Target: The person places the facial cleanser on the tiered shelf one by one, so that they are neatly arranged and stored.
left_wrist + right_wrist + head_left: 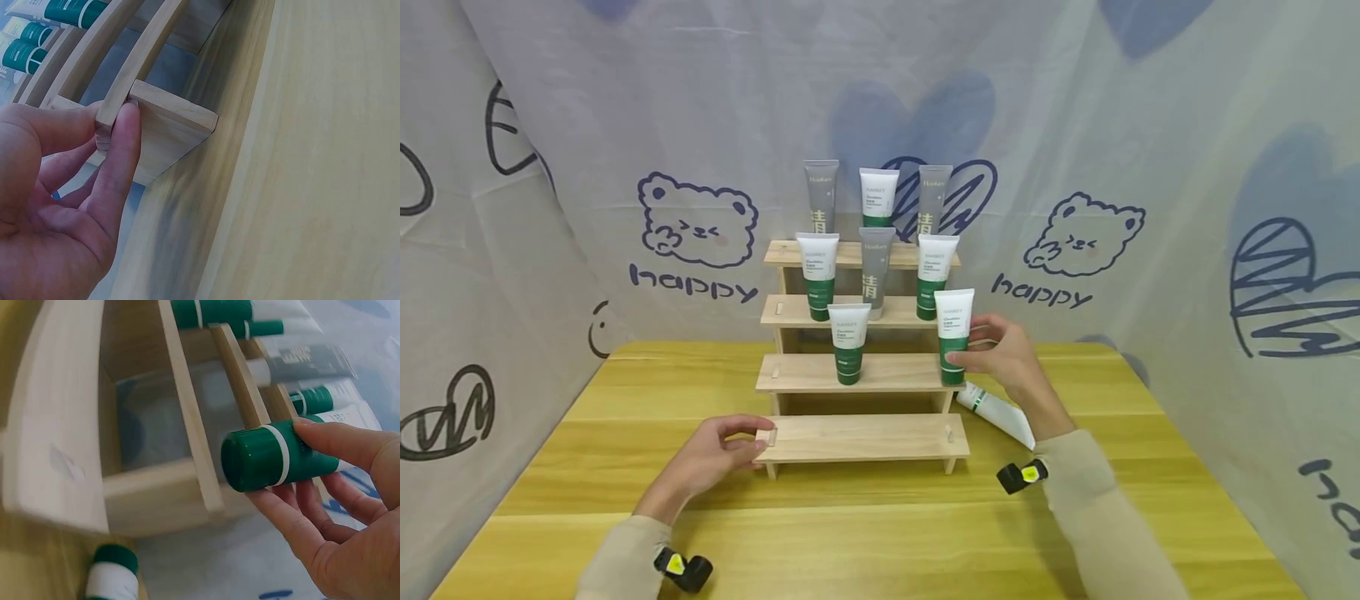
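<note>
My right hand grips a white and green squeeze tube between thumb and fingers, its green cap close over the right end of the second step from the bottom. With thumb and fingertips, my left hand pinches the left end of the bottom step of a wooden tiered rack. Left of the held tube, a similar white and green tube stands on the same step. Above, two white and green tubes flank a grey tube. On the top step, two grey tubes flank a white and green one.
Another white and green tube lies on the wooden table right of the rack, below my right hand. A printed curtain hangs close behind the rack and along both sides of the table.
</note>
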`<state>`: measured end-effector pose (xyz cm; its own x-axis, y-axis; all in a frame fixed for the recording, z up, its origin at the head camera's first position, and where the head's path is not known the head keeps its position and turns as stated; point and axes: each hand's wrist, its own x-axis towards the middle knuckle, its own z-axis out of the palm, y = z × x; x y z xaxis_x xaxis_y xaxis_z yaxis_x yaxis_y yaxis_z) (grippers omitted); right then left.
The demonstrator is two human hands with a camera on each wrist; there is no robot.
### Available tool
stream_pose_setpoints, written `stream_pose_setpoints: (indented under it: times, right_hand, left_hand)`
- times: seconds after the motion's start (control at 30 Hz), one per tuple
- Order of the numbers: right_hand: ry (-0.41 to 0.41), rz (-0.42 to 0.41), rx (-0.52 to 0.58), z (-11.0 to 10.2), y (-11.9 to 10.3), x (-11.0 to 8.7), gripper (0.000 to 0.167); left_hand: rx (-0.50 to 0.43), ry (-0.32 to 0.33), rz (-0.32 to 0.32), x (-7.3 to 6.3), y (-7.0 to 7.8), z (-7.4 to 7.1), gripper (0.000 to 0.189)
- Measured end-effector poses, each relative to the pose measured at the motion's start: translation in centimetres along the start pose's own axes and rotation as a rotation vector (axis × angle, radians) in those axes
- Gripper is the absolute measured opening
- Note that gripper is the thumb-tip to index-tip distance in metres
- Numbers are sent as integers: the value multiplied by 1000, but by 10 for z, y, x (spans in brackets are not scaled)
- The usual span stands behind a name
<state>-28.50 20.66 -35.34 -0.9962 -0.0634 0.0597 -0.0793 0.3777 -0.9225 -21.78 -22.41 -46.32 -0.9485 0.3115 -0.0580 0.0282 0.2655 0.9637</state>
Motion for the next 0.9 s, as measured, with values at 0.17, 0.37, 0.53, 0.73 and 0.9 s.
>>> stream_pose_setpoints:
  times: [0.17, 0.37, 0.53, 0.73, 0.9]
  right_hand:
    - [-4, -59, 19, 20, -5, 1, 58]
    - [9, -95, 32, 37, -9, 4, 55]
    - [25, -91, 27, 47, -13, 6, 56]
    - [27, -100, 36, 58, -14, 6, 56]
    - [37, -134, 31, 62, -13, 6, 54]
  left_hand:
    - [3, 5, -3, 0, 0, 1, 40]
    - [3, 1, -3, -1, 1, 1, 41]
    - [5, 4, -5, -1, 2, 1, 40]
    - [11, 11, -14, -1, 3, 1, 40]
    - [7, 7, -10, -1, 3, 1, 40]
